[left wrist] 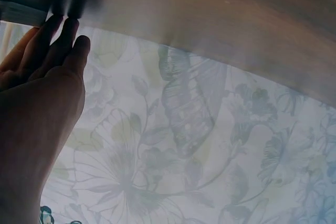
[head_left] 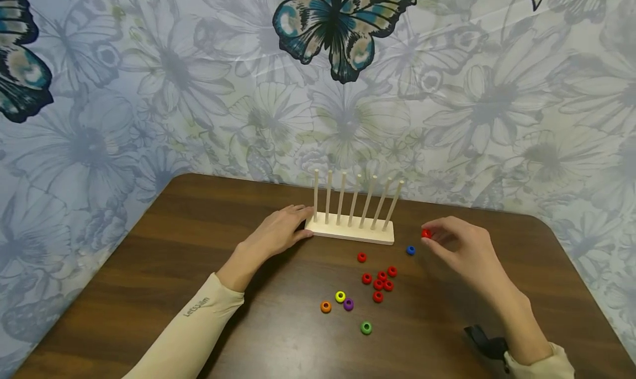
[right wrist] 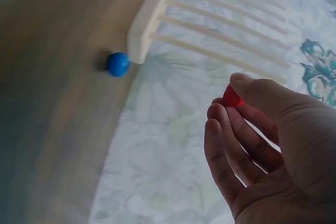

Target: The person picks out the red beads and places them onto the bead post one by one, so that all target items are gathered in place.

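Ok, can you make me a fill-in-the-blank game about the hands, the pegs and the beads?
1. The right hand pinches a ____ bead.
2. The left hand touches the end of the wooden stand that is on the ____ side of the head view.
3. The number of pegs standing up from it is ____.
4. In the head view, the loose bead nearest the bottom of the picture is coloured ____.

Missing words: red; left; seven; green.

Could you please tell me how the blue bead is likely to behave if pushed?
Its rounded sides suggest the blue bead may roll on the smooth-looking table. Being small compared with the peg stand, it is probably light.
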`<move>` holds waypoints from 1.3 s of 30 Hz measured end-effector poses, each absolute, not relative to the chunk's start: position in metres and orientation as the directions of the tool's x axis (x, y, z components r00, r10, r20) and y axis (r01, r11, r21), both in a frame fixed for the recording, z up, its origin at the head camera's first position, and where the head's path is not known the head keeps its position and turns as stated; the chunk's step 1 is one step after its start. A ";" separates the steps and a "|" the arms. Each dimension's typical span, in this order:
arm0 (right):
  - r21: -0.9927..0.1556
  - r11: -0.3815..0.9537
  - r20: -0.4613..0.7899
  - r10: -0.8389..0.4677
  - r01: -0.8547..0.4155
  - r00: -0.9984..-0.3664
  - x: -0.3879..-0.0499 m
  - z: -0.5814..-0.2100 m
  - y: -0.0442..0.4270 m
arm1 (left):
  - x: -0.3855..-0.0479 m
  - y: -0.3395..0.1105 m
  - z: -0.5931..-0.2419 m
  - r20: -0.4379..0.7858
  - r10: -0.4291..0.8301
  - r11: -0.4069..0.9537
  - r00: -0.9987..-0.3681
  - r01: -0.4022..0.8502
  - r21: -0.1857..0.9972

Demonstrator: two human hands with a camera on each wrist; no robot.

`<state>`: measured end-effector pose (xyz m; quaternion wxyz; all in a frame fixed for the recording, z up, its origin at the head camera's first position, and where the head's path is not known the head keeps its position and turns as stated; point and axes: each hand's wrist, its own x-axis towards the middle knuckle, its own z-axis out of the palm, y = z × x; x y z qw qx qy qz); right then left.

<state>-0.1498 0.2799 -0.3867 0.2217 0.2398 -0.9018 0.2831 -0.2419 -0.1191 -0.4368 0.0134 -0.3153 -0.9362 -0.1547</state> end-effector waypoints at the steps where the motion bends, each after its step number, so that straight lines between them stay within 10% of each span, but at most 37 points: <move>1: -0.398 0.726 0.545 -0.305 -0.561 -0.781 -0.152 -0.385 0.277 | -0.242 -0.120 -0.437 0.128 0.586 0.754 -0.800 0.596 0.277; 39: -0.418 0.573 0.764 -0.198 -0.705 -0.614 -0.219 -0.323 0.114 | -0.239 -0.104 -0.441 0.174 0.579 0.761 -0.796 0.605 0.235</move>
